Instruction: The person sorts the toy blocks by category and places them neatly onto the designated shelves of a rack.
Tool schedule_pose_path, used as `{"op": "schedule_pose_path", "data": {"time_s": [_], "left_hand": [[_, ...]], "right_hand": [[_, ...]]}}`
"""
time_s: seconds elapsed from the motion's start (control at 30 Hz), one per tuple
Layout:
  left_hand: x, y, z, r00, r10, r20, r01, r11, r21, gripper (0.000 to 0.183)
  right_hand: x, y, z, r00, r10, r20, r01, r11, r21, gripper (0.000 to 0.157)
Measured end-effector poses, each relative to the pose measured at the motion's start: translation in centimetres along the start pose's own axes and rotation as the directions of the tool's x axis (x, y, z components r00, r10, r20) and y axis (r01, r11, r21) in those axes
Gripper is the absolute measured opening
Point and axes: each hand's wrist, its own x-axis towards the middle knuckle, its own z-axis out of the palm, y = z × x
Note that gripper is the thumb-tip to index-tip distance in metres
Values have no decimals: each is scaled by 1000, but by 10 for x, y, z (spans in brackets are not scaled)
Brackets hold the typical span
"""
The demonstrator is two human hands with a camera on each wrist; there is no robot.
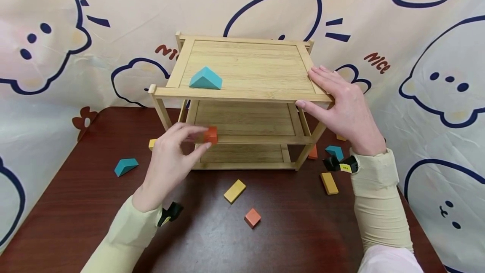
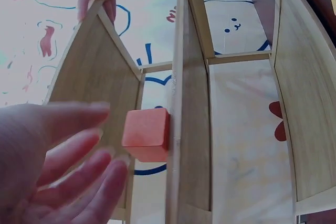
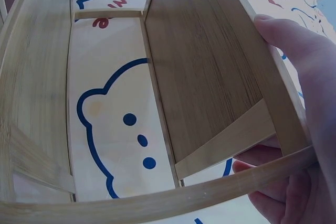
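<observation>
The red-orange cube (image 1: pixel 211 135) rests on the middle shelf (image 1: pixel 250 120) of the pale wooden three-tier rack (image 1: pixel 261 62), towards the left and right at the near edge, so a brush from the left hand (image 1: pixel 170 153) could well tip it off. That hand's fingers are parted and, in the left wrist view, stand just beside the cube without closing on it. The right hand (image 1: pixel 342 106) grips the rack's near right corner, thumb on the near edge and fingers over the right end; an uneven push or pull there might shift the frame and unsettle the cube, or make the teal triangular block (image 1: pixel 206 80) slide from the top's near left part. How much of the cube is borne by the shelf is hard to judge, and its far side is hidden. The left fingertips blur in the head view. At left, a yellow block (image 1: pixel 152 144) is mostly covered by the left hand; at right, a red-orange block (image 1: pixel 313 152) is partly hidden by the rack's leg, and another yellow block (image 1: pixel 341 137) barely shows.
</observation>
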Motion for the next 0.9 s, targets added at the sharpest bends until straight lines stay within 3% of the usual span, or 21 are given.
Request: {"op": "schedule_pose_path", "data": {"time_s": [0.17, 0.27, 0.9], "left_hand": [[-3, 0, 1, 992, -9, 123, 10, 1000, -6, 24], [-3, -1, 3, 987, -27, 156, 27, 1000, 3, 27], [3, -4, 2, 983, -82, 165, 80, 997, 20, 34]], "right_hand": [[1, 0, 0, 1000, -6, -6, 6, 1000, -2, 75], [1, 0, 0, 1000, -4, -3, 4, 1000, -1, 75], [0, 1, 0, 1000, 6, -1, -6, 1000, 6, 75]]}}
